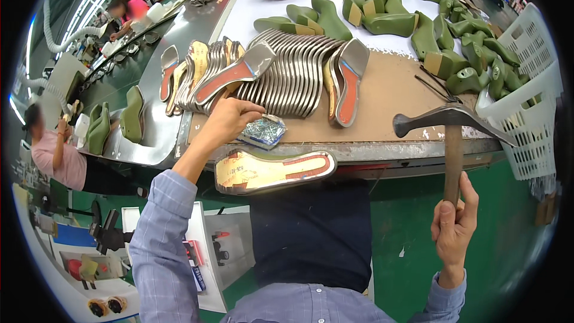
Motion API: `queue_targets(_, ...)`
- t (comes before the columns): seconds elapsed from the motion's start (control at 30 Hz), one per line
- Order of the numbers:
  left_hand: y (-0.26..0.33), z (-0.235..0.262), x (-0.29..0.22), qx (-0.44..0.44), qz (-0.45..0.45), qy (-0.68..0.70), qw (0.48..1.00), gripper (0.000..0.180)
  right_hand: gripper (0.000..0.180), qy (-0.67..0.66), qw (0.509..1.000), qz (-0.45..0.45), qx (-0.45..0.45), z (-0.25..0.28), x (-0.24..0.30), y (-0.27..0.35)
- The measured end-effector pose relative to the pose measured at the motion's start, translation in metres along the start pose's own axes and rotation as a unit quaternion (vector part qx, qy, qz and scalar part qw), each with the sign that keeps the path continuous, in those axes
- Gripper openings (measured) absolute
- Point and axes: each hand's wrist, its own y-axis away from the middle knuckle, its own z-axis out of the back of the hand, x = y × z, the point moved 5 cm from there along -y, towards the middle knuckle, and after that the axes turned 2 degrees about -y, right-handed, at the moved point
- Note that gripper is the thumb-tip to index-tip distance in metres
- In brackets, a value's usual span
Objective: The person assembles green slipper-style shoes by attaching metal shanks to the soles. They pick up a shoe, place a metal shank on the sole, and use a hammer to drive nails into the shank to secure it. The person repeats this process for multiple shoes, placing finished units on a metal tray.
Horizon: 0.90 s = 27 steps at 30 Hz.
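My right hand (453,227) grips the wooden handle of a hammer (449,121), whose dark metal head is raised over the bench's front edge. My left hand (230,118) reaches forward with fingers curled, over a small dish of shiny nails (266,131) on the brown board (394,98). Whether it holds a nail I cannot tell. Just below it, at the bench edge, lies a shoe insole (272,171) with a metallic rim and red and tan face, sole side up on my lap.
A fanned row of metallic insoles (281,75) stands behind the dish. Green shoe lasts (442,36) are scattered at the back right. A white plastic basket (529,101) hangs at the right. Other workers sit along a conveyor (149,66) on the left.
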Motion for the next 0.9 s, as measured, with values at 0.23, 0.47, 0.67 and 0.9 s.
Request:
queue_targets(0.23, 0.050, -0.007, -0.082, 0.046, -0.025, 0.195, 0.979, 0.027, 0.051, 0.016, 1.000, 0.001, 0.020, -0.002, -0.009, 0.008)
queue_targets(0.47, 0.058, -0.045, -0.099, 0.028, -0.011, 0.187, 0.982, 0.015, 0.051, -0.006, 0.999, -0.008, 0.047, -0.010, -0.014, 0.014)
queue_targets(0.67, 0.055, -0.054, -0.102, 0.072, 0.046, 0.017, 0.996, 0.022, 0.051, -0.021, 0.998, -0.013, 0.059, -0.018, -0.019, 0.015)
queue_targets(0.9, 0.054, -0.052, -0.105, 0.070, 0.073, 0.026, 0.995, 0.024, 0.050, 0.014, 0.997, -0.011, 0.080, -0.023, -0.021, 0.018)
